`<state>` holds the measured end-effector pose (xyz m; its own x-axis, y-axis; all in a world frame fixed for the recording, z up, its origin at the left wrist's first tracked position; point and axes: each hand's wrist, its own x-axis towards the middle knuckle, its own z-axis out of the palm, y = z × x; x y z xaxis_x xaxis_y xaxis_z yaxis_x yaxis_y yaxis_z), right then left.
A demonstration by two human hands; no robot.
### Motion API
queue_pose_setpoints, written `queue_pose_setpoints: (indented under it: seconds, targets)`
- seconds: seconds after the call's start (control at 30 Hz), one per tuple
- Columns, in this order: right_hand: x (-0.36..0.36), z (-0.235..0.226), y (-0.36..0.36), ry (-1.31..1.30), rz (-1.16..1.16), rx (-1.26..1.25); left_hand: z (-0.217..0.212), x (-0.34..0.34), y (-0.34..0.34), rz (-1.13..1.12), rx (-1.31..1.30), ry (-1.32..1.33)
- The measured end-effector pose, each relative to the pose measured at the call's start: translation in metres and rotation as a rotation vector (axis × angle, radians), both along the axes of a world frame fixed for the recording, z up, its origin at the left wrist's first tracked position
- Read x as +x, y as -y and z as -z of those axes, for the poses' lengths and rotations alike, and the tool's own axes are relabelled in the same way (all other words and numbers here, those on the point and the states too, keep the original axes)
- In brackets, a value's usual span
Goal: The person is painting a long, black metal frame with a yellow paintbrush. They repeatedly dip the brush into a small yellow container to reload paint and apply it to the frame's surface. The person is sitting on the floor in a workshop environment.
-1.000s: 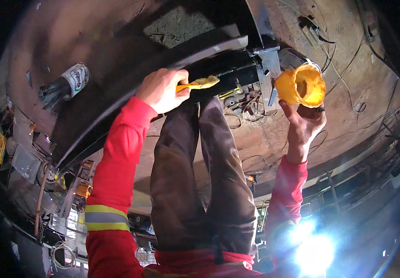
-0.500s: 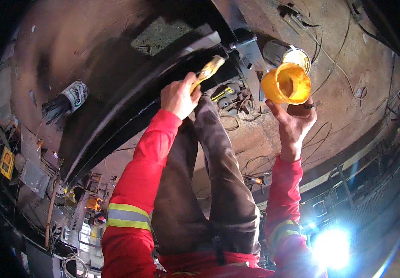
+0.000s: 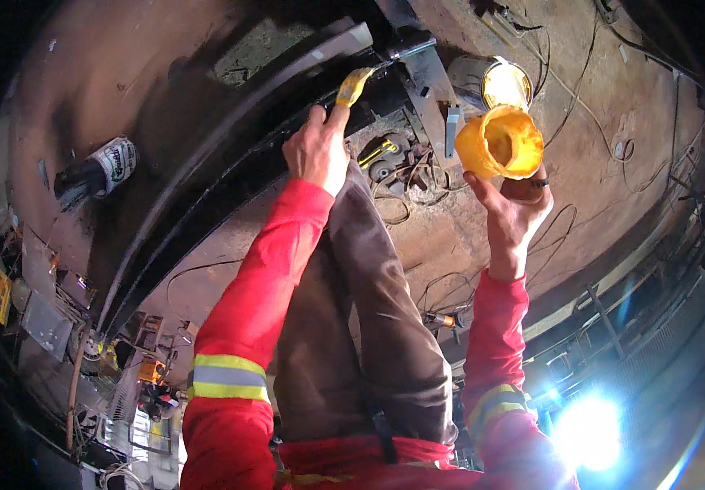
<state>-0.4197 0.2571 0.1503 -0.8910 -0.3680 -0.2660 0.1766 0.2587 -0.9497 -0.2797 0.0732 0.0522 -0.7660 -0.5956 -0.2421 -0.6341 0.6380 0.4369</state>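
My left hand (image 3: 317, 149) is closed around a paintbrush (image 3: 354, 86) smeared with yellow. The brush's far end reaches the edge of a long, curved black metal piece (image 3: 197, 192), near a short metal rod (image 3: 412, 49); whether it touches cannot be made out. On the right, my right hand (image 3: 517, 208) holds up a yellow, paint-coated cup (image 3: 495, 143). Its mouth faces me, and its rim is uneven. Right behind the cup lies a paint can (image 3: 471, 75) with a bright yellow-lit opening.
A can holding dark rods (image 3: 111, 167) rests left of the black piece. Beyond my knees are grinding discs and a yellow-handled tool (image 3: 387, 153) among cables. More cables (image 3: 561, 229) trail over the brown floor at right. A bright lamp (image 3: 585, 433) glares at lower right.
My left hand and the brush have shifted slightly left and farther away, toward the metal edge. The cup in my right hand has barely moved. The whole view has shifted a little.
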Motion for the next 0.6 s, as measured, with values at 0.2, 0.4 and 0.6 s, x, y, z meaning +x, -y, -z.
queue_pose_setpoints:
  seconds: [0.2,0.4,0.6]
  targets:
    - [0.017,0.000,-0.010,-0.013,-0.036,-0.015,-0.020,0.052,0.012,-0.113,-0.035,-0.186]
    - [0.036,0.002,-0.007,0.017,-0.067,-0.065,0.022,0.061,0.006,-0.266,0.055,-0.395]
    - [0.038,0.009,-0.008,0.045,-0.103,-0.068,0.035,0.082,-0.020,-0.624,0.365,-0.289]
